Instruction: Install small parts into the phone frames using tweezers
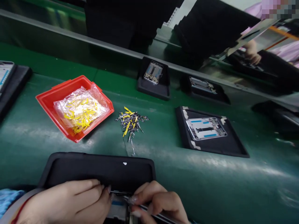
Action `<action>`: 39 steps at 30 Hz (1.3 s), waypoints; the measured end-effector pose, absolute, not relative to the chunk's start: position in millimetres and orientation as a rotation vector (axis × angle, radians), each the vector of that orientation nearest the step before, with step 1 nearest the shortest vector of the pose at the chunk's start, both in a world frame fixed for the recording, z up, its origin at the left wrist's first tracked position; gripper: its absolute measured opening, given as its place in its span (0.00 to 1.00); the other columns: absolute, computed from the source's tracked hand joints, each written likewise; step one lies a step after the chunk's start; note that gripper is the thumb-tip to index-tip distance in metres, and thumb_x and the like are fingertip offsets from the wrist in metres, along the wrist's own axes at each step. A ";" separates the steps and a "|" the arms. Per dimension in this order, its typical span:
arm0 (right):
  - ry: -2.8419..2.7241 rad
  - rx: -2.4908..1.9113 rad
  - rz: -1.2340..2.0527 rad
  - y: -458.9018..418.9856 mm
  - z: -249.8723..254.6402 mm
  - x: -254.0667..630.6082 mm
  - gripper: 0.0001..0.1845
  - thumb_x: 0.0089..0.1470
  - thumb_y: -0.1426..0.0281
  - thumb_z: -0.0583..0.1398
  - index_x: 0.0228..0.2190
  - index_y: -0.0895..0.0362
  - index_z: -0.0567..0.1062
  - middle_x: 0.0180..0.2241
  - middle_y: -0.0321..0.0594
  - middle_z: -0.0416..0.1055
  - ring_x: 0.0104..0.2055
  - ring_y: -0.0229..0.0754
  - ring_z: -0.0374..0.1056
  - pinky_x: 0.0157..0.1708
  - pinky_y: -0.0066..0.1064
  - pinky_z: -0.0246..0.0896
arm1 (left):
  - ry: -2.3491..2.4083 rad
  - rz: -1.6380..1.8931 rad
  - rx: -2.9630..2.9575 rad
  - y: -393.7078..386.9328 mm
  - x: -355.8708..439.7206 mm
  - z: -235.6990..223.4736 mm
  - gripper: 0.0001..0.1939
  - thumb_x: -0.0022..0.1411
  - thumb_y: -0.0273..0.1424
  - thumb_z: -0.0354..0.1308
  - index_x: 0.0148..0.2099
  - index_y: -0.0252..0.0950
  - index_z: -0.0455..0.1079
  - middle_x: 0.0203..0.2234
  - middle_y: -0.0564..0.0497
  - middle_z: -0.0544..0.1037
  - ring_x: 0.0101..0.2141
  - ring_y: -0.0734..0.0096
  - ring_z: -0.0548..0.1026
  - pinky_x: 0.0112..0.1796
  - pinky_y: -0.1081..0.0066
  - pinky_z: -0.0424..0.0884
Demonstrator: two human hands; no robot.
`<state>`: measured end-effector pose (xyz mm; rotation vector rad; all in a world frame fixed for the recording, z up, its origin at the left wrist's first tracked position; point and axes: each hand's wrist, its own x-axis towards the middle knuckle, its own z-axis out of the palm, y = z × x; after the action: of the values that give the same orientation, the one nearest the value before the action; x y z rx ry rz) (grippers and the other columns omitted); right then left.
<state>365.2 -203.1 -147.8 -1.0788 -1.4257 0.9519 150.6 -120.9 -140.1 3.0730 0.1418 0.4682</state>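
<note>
A phone frame [116,210] with a blue strip lies in the black foam tray [93,166] at the bottom of the view, largely covered by my hands. My left hand [77,200] has its fingers pressed together along the frame's left side, gripping it. Above the frame's right part, the thumb and fingertips of my right hand [158,199] are pinched together. A slim silver tool [161,215], which looks like tweezers, runs out from under that hand. Small clear film shows near the right fingertips, its outline unclear.
Beyond the tray stands a red bin [90,135] holding a plastic bag of yellow-tabbed pieces [81,107]. Beside it is a loose pile of small black-and-yellow strips [130,121]. More phone frames [206,128] rest on black trays. Another person's hand [253,54] is at the upper right.
</note>
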 end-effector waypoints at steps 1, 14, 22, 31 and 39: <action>-1.413 -1.088 0.956 -203.4 -147.4 364.6 0.11 0.57 0.78 0.59 0.38 0.50 0.65 0.30 0.38 0.73 0.32 0.40 0.73 0.30 0.28 0.72 | 0.125 0.476 3.072 -120.4 150.4 -139.3 0.11 0.59 0.24 0.53 0.36 0.40 0.75 0.35 0.57 0.79 0.37 0.73 0.71 0.41 0.73 0.67; -1.400 -1.159 0.997 -203.2 -140.1 364.6 0.18 0.51 0.84 0.61 0.36 0.50 0.66 0.31 0.38 0.74 0.32 0.40 0.72 0.30 0.29 0.72 | 0.115 0.462 3.078 -116.1 152.9 -132.2 0.08 0.62 0.27 0.54 0.37 0.40 0.75 0.35 0.58 0.79 0.37 0.74 0.71 0.41 0.73 0.66; -1.390 -1.177 0.996 -202.0 -139.3 362.5 0.15 0.54 0.82 0.60 0.36 0.50 0.66 0.31 0.37 0.73 0.33 0.39 0.72 0.32 0.29 0.71 | 0.124 0.488 3.034 -114.1 154.4 -130.7 0.13 0.66 0.25 0.49 0.37 0.38 0.75 0.35 0.58 0.79 0.37 0.75 0.71 0.41 0.73 0.66; -1.373 -1.186 1.025 -201.4 -135.3 361.6 0.18 0.54 0.84 0.59 0.39 0.50 0.65 0.32 0.38 0.72 0.34 0.40 0.72 0.33 0.32 0.72 | 0.102 0.478 3.058 -111.1 157.2 -122.8 0.15 0.64 0.22 0.48 0.36 0.38 0.76 0.33 0.57 0.80 0.35 0.73 0.72 0.39 0.72 0.68; -1.365 -1.217 1.032 -202.5 -134.6 362.7 0.21 0.52 0.86 0.59 0.39 0.49 0.65 0.34 0.37 0.73 0.35 0.39 0.73 0.35 0.29 0.72 | 0.079 0.458 3.056 -110.2 157.2 -119.6 0.12 0.63 0.24 0.51 0.36 0.37 0.76 0.34 0.55 0.80 0.37 0.72 0.72 0.39 0.73 0.68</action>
<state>362.7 -202.5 -134.6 -1.2171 -1.3648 1.0322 157.2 -110.2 -119.6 3.0564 0.0787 0.4576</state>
